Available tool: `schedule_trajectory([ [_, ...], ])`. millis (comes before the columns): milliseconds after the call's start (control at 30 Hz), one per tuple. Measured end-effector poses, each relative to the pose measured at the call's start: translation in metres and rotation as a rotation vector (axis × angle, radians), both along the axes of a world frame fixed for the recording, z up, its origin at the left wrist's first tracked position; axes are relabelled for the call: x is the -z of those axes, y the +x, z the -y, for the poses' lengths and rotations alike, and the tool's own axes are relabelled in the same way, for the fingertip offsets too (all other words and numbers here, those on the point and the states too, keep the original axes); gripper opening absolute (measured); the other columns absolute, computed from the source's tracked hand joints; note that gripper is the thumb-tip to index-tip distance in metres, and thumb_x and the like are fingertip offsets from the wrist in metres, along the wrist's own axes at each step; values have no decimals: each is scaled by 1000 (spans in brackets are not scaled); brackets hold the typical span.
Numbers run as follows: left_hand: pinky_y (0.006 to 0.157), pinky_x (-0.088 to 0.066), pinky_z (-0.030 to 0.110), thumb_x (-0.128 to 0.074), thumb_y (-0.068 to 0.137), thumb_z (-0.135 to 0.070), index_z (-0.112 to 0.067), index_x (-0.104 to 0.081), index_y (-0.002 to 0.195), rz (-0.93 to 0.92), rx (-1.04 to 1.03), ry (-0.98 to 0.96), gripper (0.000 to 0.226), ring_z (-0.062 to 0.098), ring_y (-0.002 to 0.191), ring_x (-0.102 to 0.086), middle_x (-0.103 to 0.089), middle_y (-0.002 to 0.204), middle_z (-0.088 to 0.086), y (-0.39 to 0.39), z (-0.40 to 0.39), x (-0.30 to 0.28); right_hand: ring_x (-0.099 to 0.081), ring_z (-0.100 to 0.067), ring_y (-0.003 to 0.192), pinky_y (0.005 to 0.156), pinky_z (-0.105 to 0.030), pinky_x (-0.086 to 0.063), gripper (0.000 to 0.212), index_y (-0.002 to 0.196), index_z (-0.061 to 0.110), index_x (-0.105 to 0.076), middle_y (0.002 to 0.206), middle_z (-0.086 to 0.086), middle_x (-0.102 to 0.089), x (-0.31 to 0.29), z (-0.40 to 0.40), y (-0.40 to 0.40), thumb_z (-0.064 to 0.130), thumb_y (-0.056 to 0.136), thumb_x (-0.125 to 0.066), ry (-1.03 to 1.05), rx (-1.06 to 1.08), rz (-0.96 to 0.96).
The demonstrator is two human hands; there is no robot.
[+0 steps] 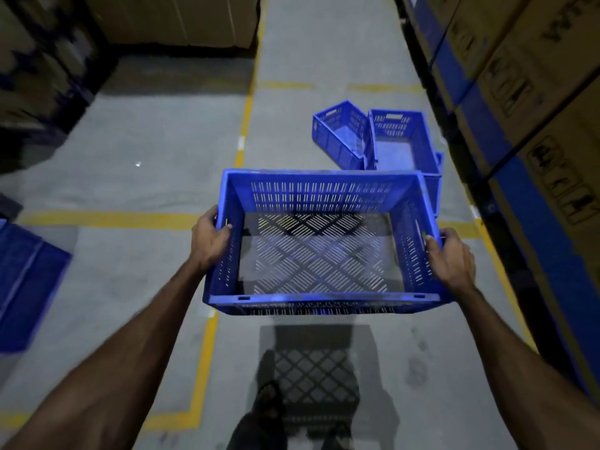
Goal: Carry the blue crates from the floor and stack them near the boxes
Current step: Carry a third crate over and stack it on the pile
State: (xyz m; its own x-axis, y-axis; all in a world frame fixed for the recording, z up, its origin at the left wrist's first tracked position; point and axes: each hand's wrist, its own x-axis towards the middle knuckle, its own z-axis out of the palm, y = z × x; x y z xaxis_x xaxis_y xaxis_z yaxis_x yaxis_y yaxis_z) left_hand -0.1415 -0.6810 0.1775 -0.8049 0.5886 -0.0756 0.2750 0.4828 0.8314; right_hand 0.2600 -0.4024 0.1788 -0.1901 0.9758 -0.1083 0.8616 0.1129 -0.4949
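Two hands, left hand (209,237) and right hand (449,254), fingers clamped over opposite side rims, carry an empty blue crate (321,241) above the floor (146,177); rigid, probably light, best gripped at the rims.

Your blue crate (324,241) hides the near end of the crate stack (406,147) on the floor. A blue thing (26,287) at the left is blurry and cut off by the edge. The printing on the boxes (535,92) at the right is too smeared to read. Your feet (269,401) are dark and partly cut off at the bottom.
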Motion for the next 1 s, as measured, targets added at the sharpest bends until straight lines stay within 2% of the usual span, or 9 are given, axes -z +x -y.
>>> schedule_trajectory([
  [133, 78, -62, 52, -62, 82, -16, -30, -70, 113, 85, -94, 53, 35, 30, 89, -74, -77, 95, -2, -1, 58, -66, -61, -45, 107, 90, -49, -47, 32, 117, 16, -56, 119, -22, -66, -76, 40, -16, 42, 98, -54, 18, -30, -80],
  [333, 75, -61, 60, -65, 81, -22, -31, -69, 121, 91, -141, 102, 40, 33, 90, -76, -79, 96, 2, -35, 126, -89, -61, -45, 110, 92, -47, -45, 28, 114, 13, -59, 117, -23, -68, -117, 80, -59, 37, 98, -58, 26, -104, -135],
  [433, 76, -62, 56, -64, 81, -19, -29, -70, 115, 69, -169, 129, 37, 23, 81, -73, -79, 95, 2, -53, 153, -103, -60, -45, 113, 95, -48, -43, 30, 115, 11, -59, 119, -24, -67, -134, 93, -92, 35, 98, -58, 17, -137, -158],
  [500, 70, -59, 48, -61, 80, -14, -26, -69, 111, 54, -193, 162, 34, 19, 71, -66, -77, 92, 4, -61, 168, -119, -59, -44, 115, 95, -46, -42, 31, 117, 9, -60, 121, -23, -67, -147, 98, -118, 34, 99, -59, 27, -174, -178],
  [567, 62, -52, 40, -57, 81, -1, -18, -67, 109, 88, -214, 210, 35, 19, 64, -57, -70, 84, 4, -69, 184, -132, -59, -43, 115, 95, -45, -42, 30, 116, 8, -60, 120, -22, -67, -158, 102, -145, 32, 99, -59, 39, -221, -202],
  [667, 60, -48, 33, -51, 78, 13, -14, -67, 110, 118, -254, 260, 45, 19, 61, -54, -62, 83, 1, -84, 208, -142, -61, -42, 112, 93, -45, -43, 27, 112, 11, -61, 117, -20, -69, -169, 110, -185, 33, 97, -60, 51, -271, -237],
  [767, 58, -48, 30, -45, 77, 21, -13, -67, 107, 161, -330, 327, 51, 20, 58, -54, -59, 81, 1, -101, 234, -145, -62, -42, 112, 94, -46, -44, 31, 111, 11, -64, 116, -20, -70, -172, 121, -225, 37, 94, -60, 73, -318, -267],
  [867, 53, -48, 29, -45, 77, 21, -15, -68, 102, 162, -403, 345, 49, 22, 58, -54, -59, 78, 1, -118, 259, -148, -62, -41, 114, 95, -44, -44, 30, 114, 12, -64, 118, -18, -70, -176, 131, -264, 35, 94, -62, 53, -368, -270],
  [1000, 54, -45, 32, -47, 78, 20, -13, -66, 104, 158, -499, 358, 46, 22, 61, -54, -59, 82, 4, -138, 290, -151, -65, -39, 108, 92, -46, -46, 36, 108, 14, -64, 111, -16, -72, -171, 136, -322, 44, 90, -59, 25, -468, -285],
])
